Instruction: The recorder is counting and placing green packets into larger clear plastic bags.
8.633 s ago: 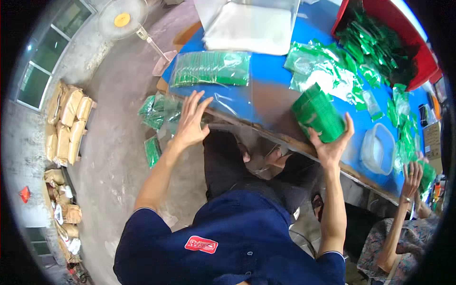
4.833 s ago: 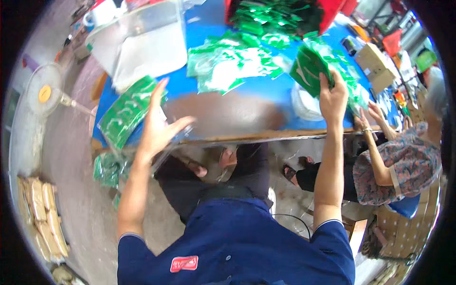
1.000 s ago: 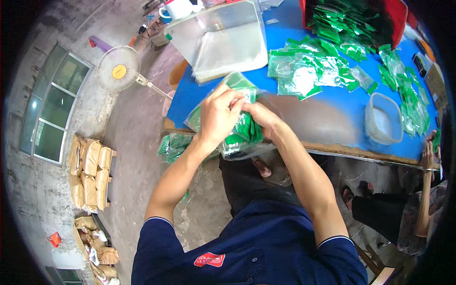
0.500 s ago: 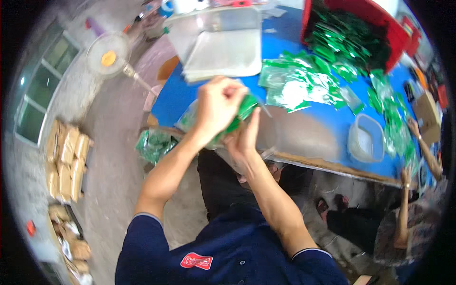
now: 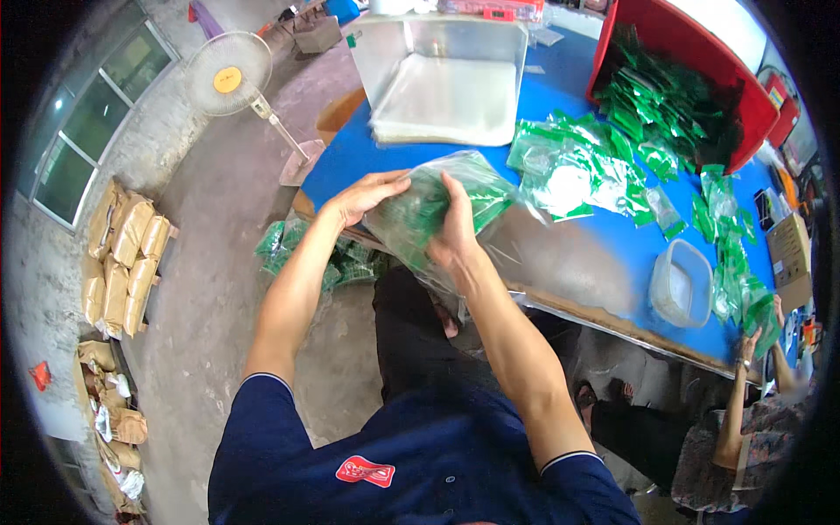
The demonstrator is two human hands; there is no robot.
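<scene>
A clear plastic bag with green packets inside (image 5: 486, 194) is held over the near left edge of the blue table. My left hand (image 5: 372, 196) grips its left side, thumb along the top and the other fingers partly hidden. Wrapped round the bag's near right part, my right hand (image 5: 455, 232) has its thumb lying on top of the film. The bag looks wrinkled and loose, with its right corner sticking out past my right hand. Below the table edge, next to my left forearm, sit more green bags (image 5: 354, 265).
Flat green packets (image 5: 573, 171) lie on the blue table near a tilted red bin (image 5: 759, 109) full of them. A clear tub (image 5: 439, 83) stands behind my hands, a small plastic container (image 5: 680, 284) to the right. Another person's hands (image 5: 750, 343) handle green packets. A fan (image 5: 229, 77) stands left.
My hands were close together over a bunched green bag; now they are farther apart, with the bag spread between them. The whole view has shifted slightly. The other person's hands have come closer together.
</scene>
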